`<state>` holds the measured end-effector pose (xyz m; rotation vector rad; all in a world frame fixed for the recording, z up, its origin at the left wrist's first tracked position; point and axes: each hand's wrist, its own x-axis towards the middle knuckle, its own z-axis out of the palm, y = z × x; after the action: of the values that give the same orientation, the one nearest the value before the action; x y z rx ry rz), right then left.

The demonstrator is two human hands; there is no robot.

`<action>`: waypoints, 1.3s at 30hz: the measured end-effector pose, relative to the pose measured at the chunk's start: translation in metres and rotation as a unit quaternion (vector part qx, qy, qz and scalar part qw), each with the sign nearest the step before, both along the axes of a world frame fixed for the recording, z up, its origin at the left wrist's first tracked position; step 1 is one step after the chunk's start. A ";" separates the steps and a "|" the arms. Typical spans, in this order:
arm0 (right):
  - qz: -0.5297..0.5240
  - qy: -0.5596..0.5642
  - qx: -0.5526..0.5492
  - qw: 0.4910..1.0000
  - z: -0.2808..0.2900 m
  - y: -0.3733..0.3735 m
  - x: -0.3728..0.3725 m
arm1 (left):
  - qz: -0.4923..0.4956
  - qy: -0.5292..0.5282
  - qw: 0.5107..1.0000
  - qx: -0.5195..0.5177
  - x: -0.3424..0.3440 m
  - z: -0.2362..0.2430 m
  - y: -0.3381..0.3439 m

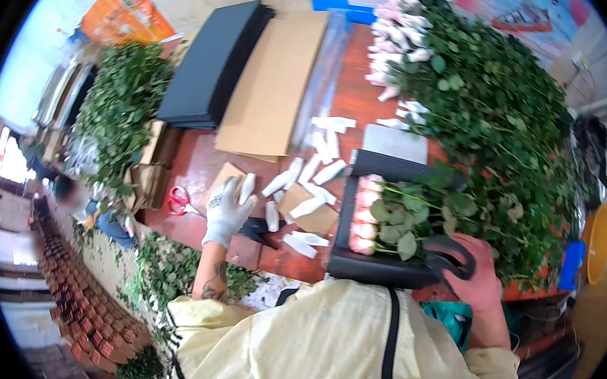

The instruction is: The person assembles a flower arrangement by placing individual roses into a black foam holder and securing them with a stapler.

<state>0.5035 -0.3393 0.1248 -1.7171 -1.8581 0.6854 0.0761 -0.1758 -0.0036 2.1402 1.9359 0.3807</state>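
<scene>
My left hand (pixel 227 215), in a whitish glove with dark print, has its thumb and fingers apart over a small brown cardboard piece (pixel 220 184). A white net sleeve (pixel 247 187) lies by its fingertips. My right hand (pixel 469 272), in a pink glove with black palm, curves its thumb and fingers in a loose C, with no object visible between them. It hovers by the stems of pink roses (pixel 365 216), whose heads stand in a column inside a black tray (pixel 376 268). Several other white net sleeves (pixel 309 206) are scattered between my hands.
Red-handled scissors (pixel 180 201) lie left of my left hand. Behind stand stacked black sheets (pixel 217 61) and brown cardboard (pixel 276 80). Leafy stems with sleeved blooms (pixel 482 97) heap the right side. A yellow basin (pixel 598 245) stands far right, and other people are at left.
</scene>
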 end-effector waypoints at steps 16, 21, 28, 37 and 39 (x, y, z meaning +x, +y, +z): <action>-0.110 0.430 -0.039 0.895 -0.047 -0.031 -0.028 | 0.072 0.111 0.990 -0.046 -0.046 -0.029 0.056; -0.092 0.445 -0.104 0.885 -0.017 -0.013 -0.056 | -0.137 0.114 0.983 0.040 0.015 -0.044 0.098; -0.151 0.420 -0.066 0.893 -0.048 -0.051 -0.033 | -0.176 0.093 0.980 -0.001 0.012 -0.027 0.127; -0.127 0.460 -0.109 0.872 -0.040 -0.049 -0.050 | -0.150 0.105 0.983 0.036 -0.004 -0.038 0.127; -0.108 0.478 -0.076 0.868 -0.045 -0.044 -0.052 | -0.126 0.090 0.988 0.012 -0.007 -0.039 0.120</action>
<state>0.4518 -0.3833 0.0800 -1.2466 -0.9183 1.3040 0.0689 -0.0556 -0.0427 2.4721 1.7227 0.1699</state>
